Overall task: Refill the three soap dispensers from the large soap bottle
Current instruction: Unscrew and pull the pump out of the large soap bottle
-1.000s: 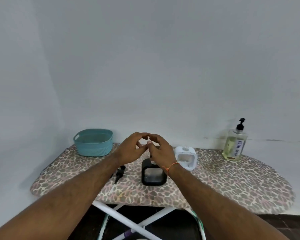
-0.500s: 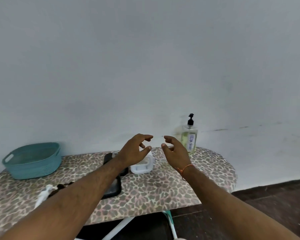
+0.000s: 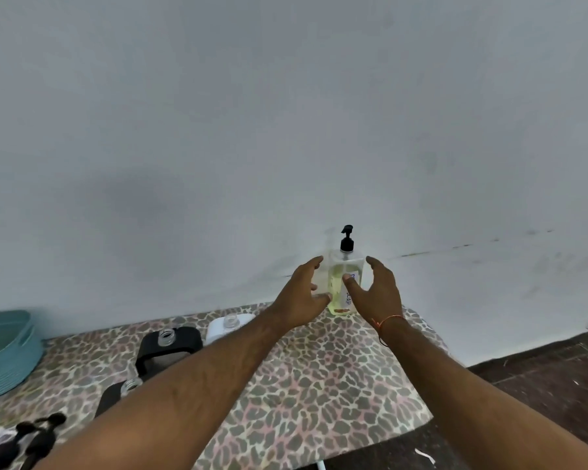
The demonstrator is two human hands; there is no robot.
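Note:
The large soap bottle [image 3: 341, 285], clear with yellow liquid and a black pump, stands at the far edge of the leopard-print board [image 3: 319, 385] by the wall. My left hand [image 3: 301, 298] and my right hand [image 3: 377, 295] flank it with fingers spread; my right thumb lies over its label. Three dispensers stand uncapped to the left: a white one [image 3: 226, 325], a black one [image 3: 170, 344], and another black one [image 3: 114, 396] mostly hidden by my left forearm.
Removed pump heads [image 3: 31, 435] lie at the board's near left corner. A teal basket [image 3: 4, 351] sits at the far left. The board's right end drops off to dark floor [image 3: 540, 385]. A plain wall stands right behind the bottle.
My view swung right along the board. Both hands left the dispensers and reached forward, spreading to either side of the large soap bottle.

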